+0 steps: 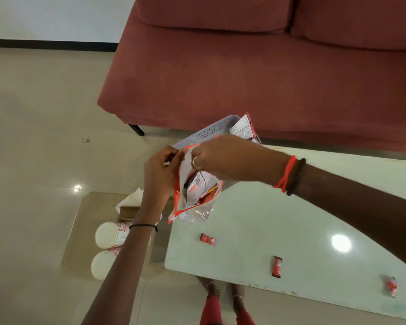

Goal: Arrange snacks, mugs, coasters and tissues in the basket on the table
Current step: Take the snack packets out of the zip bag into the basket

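Fingers of the left hand [159, 170] and right hand [223, 158] pinch a snack bag [192, 198] over the table [279, 219] edge, beside the corner basket [209, 134]; three wrapped snacks [277, 266] lie well apart.

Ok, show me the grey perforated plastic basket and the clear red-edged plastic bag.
grey perforated plastic basket [209, 134]: head view, perforated side wall.
clear red-edged plastic bag [192, 192]: head view, middle of front.

Red sofa [256, 73] on glossy beige tile floor [38, 118], white wall [56, 17].
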A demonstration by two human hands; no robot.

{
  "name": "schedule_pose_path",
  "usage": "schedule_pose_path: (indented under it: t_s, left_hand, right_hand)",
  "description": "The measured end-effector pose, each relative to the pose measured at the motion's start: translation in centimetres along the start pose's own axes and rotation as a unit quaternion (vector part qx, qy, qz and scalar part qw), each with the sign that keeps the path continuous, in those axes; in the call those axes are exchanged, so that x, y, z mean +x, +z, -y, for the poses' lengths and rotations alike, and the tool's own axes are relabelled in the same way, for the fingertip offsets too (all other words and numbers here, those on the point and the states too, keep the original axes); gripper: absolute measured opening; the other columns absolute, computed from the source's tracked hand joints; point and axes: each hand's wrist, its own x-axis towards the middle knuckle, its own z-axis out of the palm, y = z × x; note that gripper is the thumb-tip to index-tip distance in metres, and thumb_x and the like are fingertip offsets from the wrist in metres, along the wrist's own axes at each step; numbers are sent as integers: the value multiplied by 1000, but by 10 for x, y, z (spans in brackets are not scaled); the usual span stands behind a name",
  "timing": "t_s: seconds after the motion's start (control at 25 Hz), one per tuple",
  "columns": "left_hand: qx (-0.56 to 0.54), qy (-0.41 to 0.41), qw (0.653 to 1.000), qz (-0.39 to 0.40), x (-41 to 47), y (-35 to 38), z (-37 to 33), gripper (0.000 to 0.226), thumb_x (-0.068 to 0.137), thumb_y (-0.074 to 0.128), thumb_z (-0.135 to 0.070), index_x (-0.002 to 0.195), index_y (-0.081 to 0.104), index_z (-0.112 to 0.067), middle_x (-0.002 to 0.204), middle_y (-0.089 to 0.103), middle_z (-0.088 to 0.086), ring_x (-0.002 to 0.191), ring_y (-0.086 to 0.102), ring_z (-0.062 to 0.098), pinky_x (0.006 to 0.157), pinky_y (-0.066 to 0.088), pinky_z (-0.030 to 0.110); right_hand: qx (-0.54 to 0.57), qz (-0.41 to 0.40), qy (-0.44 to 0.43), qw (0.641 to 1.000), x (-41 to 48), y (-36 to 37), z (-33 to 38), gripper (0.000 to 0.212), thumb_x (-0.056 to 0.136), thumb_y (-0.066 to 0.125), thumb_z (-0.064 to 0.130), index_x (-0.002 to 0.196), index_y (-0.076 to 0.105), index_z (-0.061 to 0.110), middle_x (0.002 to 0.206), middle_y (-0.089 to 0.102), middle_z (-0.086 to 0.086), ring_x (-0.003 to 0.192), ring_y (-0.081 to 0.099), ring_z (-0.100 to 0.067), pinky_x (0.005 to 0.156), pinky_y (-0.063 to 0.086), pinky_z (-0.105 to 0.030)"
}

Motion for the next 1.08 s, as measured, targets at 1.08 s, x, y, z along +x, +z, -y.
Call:
schedule_pose_path:
  t_s: [1.08]
  left_hand:
    - [-105, -49, 993, 0, 51, -16, 18, 29, 89, 62, -31, 75, 64, -6, 55, 55, -5, 52, 49, 16, 58, 44, 38]
  right_hand:
    - [358, -110, 589, 716, 20, 224, -139, 20, 90, 48, 10, 94, 60, -5, 110, 64, -27, 103, 60, -41, 86, 49, -41]
